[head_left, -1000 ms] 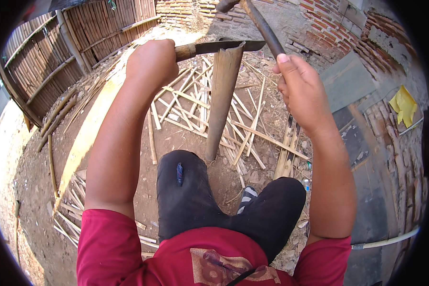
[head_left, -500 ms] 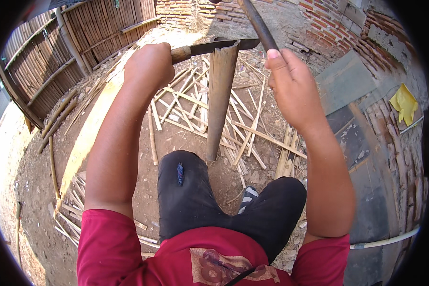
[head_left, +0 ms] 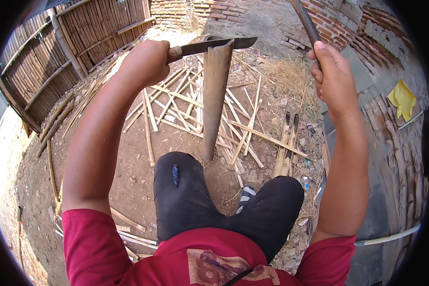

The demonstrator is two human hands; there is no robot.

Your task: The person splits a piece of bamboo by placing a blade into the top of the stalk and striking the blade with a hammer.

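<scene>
A machete [head_left: 195, 48] with a wooden handle is gripped in my left hand [head_left: 146, 64]. Its dark blade lies across the top end of an upright split bamboo piece [head_left: 215, 95], with the tip sticking out on the right. The bamboo stands on the ground just beyond my knees. Raised off to the right, my right hand [head_left: 337, 78] is closed round a dark rod-like handle [head_left: 305, 21]. The upper end of that handle runs out of the picture, so what it carries is hidden.
Split bamboo strips [head_left: 176, 102] lie strewn on the dirt around the bamboo, with darker slats [head_left: 286, 143] to the right. A bamboo fence [head_left: 100, 28] rises at the far left. At the right stand a brick wall [head_left: 391, 43] and a yellow crumpled sheet [head_left: 403, 100].
My right hand has swung away to the right with the dark handle, off from the blade. The machete stays across the bamboo top; my left hand has shifted slightly left.
</scene>
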